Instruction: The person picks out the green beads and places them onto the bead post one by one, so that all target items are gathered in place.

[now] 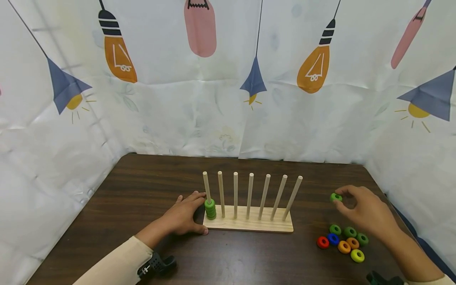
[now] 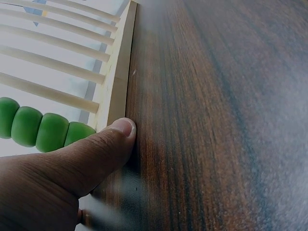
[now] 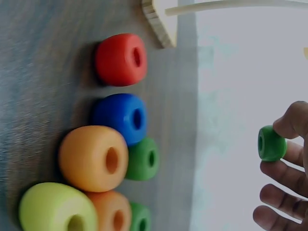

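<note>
My right fingers (image 1: 347, 190) pinched a green bead (image 3: 274, 143), loose beads (image 3: 84, 159) near them; my left fingers (image 1: 194, 198) curved round the rack (image 1: 249, 225) end.

The person's bare hands emerge from long, plain cream sleeves. Behind the left hand (image 1: 181, 217), the pale left sleeve (image 1: 114, 263) covers the forearm and ends in a smooth cuff short of the wrist. Beneath that cuff sits a black wrist strap (image 1: 155, 261) with small holes, a rounded dark end and whitish marks on its side. Behind the right hand (image 1: 372, 211), a matching cream cuff (image 1: 431, 282) shows beside a dark wrist piece (image 1: 382, 279), both cut off by the lower edge.
</note>
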Motion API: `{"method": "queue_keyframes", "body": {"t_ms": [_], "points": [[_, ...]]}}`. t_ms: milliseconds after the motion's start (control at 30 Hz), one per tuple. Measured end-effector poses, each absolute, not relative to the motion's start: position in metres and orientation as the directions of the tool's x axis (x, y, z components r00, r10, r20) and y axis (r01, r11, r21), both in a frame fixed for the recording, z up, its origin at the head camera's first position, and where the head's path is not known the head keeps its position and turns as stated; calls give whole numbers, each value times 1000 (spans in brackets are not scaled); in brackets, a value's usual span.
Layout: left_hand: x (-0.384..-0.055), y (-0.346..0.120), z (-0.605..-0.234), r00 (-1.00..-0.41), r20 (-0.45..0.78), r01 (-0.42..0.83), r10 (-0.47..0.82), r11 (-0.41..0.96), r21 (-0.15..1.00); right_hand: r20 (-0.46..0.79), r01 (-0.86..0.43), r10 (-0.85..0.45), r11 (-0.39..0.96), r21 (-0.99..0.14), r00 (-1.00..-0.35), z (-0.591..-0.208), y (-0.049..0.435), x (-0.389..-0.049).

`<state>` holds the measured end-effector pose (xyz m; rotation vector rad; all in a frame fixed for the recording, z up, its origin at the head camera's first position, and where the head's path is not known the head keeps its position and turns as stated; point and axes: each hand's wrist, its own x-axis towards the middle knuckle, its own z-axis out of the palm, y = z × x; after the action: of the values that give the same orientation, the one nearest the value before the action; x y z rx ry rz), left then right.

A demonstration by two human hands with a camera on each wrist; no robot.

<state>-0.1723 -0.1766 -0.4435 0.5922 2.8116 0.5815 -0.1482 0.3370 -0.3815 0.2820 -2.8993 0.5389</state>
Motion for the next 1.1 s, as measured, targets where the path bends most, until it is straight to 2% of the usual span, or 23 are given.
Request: {"method": "queue_keyframes", "body": {"t_ms": [367,800,1100], "points": [[-173,-177,-445,-898,-119,342,424,842,417,324,-317,-219,903,-289,-920,-361,328,-150],[-172,-177,-445,-897,-114,348,428,840,417,352,-382,-272,875,-297,-896,-339,315,-152],[-172,-177,-444,-897,-117,345,426,842,414,451,-485,-342,837,-253,-824,-325,302,-154]]}}
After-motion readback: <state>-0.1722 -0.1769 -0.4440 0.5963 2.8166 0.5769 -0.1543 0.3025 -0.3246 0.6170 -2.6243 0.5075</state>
